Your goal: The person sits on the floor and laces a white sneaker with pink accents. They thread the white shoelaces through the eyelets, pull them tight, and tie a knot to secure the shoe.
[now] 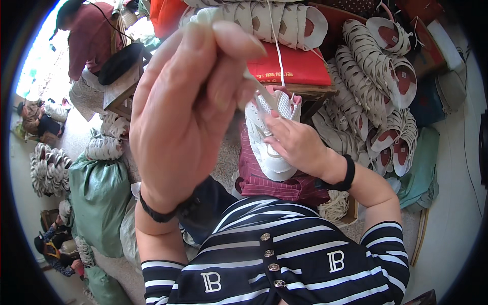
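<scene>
My left hand [188, 96] is raised close to the camera, its fingers closed in a pinch on a flat white shoelace [263, 94]. The lace stretches down from that hand to a white sneaker [274, 161] with a pink lining, which lies toe toward me on a dark red striped cloth [249, 178]. My right hand [305, 150] rests over the front of the sneaker, its fingers bent onto the lacing area. A second white lace end [279, 56] runs up and away from the shoe's opening. My fingers hide part of the lacing.
A red box [305, 66] stands behind the sneaker, with nested white shoes [254, 23] on it. More rows of shoes [366, 81] are stacked at the right. Loose laces [335, 206] fill a carton by my right elbow. Green sacks [99, 203] and seated people [91, 40] are at the left.
</scene>
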Tool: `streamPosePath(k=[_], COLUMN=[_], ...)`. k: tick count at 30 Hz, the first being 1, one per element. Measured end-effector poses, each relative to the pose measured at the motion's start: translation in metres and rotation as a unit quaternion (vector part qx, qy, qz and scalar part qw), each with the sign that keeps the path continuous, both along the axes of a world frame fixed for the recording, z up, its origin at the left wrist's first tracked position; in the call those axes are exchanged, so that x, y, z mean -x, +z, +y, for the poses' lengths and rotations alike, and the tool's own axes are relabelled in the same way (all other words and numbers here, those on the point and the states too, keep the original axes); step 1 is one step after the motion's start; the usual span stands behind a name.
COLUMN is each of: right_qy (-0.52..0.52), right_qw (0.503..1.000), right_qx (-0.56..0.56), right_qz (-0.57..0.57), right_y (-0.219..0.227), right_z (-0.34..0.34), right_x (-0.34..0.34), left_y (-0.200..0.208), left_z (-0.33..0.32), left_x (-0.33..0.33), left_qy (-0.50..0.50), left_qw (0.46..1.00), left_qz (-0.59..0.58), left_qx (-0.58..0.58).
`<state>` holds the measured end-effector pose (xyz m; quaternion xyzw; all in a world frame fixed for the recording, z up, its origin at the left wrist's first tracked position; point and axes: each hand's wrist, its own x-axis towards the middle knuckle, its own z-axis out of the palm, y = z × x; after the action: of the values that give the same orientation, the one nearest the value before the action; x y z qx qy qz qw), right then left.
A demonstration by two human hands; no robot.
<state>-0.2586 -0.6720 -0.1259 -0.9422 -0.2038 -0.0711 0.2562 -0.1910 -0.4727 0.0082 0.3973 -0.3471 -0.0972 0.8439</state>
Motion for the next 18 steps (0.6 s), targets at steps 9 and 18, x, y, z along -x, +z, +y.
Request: streamPosePath(k=[9,18], right_qy=[0.069,-0.05], right_qw=[0.785,0.536], right_qx=[-0.567,-0.811], right_qz=[0.238,0.229], right_y=[0.032,-0.003], right_z=[-0.04,-0.151], right_x=[-0.032,-0.024], left_y=[-0.089,-0.198], left_z=[0.109,0.247], left_x=[-0.109,-0.134], left_qy=[0.079,0.098], left_qw=[0.941,0.863], left_qz=[0.325,0.48], left_qx=[0.045,0.121])
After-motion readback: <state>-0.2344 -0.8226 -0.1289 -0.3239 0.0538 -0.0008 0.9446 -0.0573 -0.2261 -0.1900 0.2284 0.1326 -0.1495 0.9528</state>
